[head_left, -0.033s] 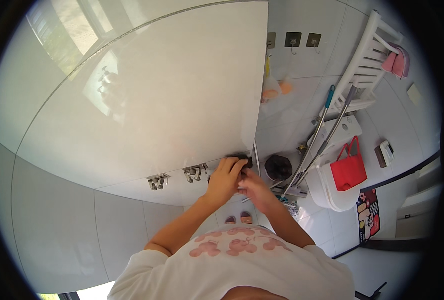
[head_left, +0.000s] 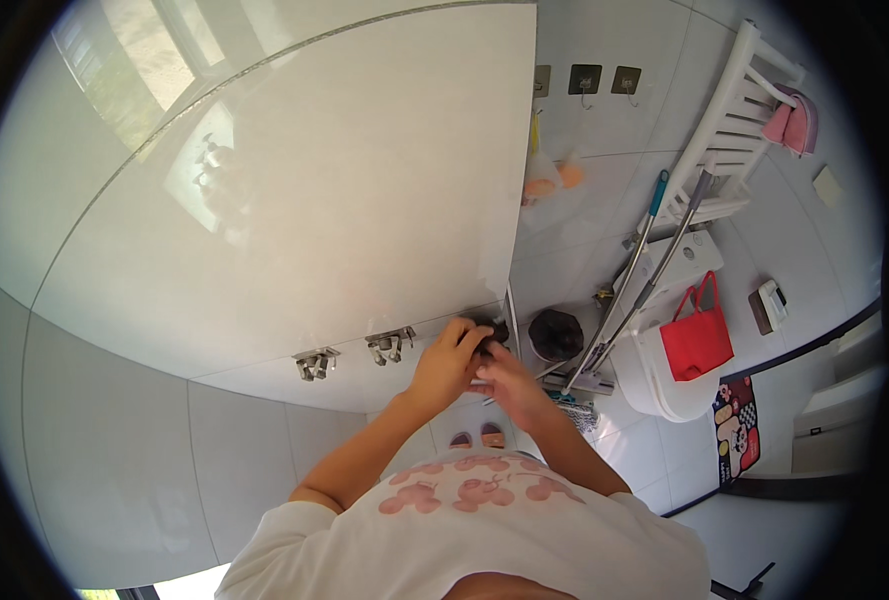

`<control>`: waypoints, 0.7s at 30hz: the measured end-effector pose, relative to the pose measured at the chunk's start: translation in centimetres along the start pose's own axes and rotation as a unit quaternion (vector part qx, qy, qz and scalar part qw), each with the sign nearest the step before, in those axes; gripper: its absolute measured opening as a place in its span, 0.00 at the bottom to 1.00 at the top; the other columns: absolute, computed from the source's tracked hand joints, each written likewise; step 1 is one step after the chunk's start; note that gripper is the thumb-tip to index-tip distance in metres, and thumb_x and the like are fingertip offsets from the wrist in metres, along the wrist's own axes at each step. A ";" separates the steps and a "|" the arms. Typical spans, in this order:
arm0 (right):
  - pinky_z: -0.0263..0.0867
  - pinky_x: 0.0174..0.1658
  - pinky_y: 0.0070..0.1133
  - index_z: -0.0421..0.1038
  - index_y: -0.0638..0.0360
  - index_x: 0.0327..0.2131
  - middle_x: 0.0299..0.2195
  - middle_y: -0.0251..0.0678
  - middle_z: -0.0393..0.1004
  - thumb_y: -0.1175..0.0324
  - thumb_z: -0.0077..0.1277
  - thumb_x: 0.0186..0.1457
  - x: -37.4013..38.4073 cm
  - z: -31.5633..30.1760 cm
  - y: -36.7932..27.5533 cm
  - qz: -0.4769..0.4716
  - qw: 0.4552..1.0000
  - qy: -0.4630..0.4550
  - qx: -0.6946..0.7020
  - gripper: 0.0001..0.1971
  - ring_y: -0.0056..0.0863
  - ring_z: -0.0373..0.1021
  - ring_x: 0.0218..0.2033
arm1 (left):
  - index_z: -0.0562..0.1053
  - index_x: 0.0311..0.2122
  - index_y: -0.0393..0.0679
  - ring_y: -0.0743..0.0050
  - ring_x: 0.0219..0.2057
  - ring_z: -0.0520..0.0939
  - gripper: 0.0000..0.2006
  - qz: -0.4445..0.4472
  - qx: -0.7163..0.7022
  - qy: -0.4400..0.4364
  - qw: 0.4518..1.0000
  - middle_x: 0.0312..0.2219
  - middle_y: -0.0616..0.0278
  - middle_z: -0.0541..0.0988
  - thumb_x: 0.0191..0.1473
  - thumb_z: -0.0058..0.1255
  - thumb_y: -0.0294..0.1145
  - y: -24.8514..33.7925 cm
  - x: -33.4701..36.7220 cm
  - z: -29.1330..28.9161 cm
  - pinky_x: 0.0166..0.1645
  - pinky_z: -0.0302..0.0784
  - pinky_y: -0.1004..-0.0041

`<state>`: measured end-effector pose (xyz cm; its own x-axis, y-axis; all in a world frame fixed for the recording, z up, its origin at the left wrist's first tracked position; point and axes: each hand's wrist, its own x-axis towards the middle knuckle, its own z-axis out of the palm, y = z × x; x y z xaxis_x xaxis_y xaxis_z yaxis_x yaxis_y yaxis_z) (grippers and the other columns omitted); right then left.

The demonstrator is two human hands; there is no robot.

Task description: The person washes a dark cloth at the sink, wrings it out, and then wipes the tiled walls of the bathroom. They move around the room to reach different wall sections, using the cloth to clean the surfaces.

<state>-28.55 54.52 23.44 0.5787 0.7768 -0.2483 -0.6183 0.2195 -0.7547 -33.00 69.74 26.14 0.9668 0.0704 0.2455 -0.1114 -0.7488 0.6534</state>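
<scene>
My left hand is closed, its fingers bent over a small dark thing against the pale wall panel, near its right edge. Right beside it, my right hand is closed too, fingertips meeting the left hand's just below the dark thing. The fingers cover most of the thing, so its kind cannot be made out. Left of my hands, two metal wall fittings with short rounded parts sit in a row: one fitting is nearer, the other fitting farther off.
To the right stand a black-lined bin, two long-handled mops leaning over a toilet, and a red bag on its lid. A white rack hangs on the wall. Square hooks and a patterned mat also show.
Both hands stay at the same spot. My right fingers have shifted slightly up and closer to the dark thing; a small dark bit beside my left wrist no longer shows.
</scene>
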 end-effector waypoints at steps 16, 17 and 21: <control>0.67 0.47 0.28 0.69 0.60 0.45 0.39 0.35 0.72 0.70 0.44 0.57 -7.3 -1.2 4.7 -0.065 0.924 0.241 0.289 0.12 0.30 0.70 0.42 | 0.75 0.46 0.43 0.57 0.41 0.79 0.17 0.200 -0.209 -0.158 0.944 0.43 0.57 0.73 0.49 0.60 0.21 2.6 -4.0 1.9 0.43 0.79 0.67; 0.67 0.46 0.27 0.68 0.60 0.44 0.39 0.35 0.72 0.71 0.44 0.57 -8.1 -0.9 4.7 -0.057 0.904 0.296 0.302 0.12 0.30 0.70 0.42 | 0.75 0.47 0.43 0.58 0.43 0.80 0.18 0.209 -0.219 -0.178 0.937 0.44 0.57 0.73 0.49 0.61 0.21 2.9 -4.2 2.3 0.45 0.79 0.68; 0.68 0.42 0.29 0.67 0.60 0.40 0.37 0.35 0.71 0.74 0.43 0.52 -13.5 0.4 3.8 -0.116 0.890 0.338 0.283 0.11 0.30 0.69 0.39 | 0.75 0.48 0.44 0.57 0.43 0.80 0.19 0.270 -0.219 -0.238 0.907 0.48 0.57 0.73 0.50 0.62 0.24 4.2 -4.7 4.6 0.45 0.80 0.66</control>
<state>-38.88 45.09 24.19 0.7955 0.1808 -0.5783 -0.4981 0.7386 -0.4542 -36.95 63.26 24.48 0.7222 -0.5988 0.3461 -0.5780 -0.2479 0.7774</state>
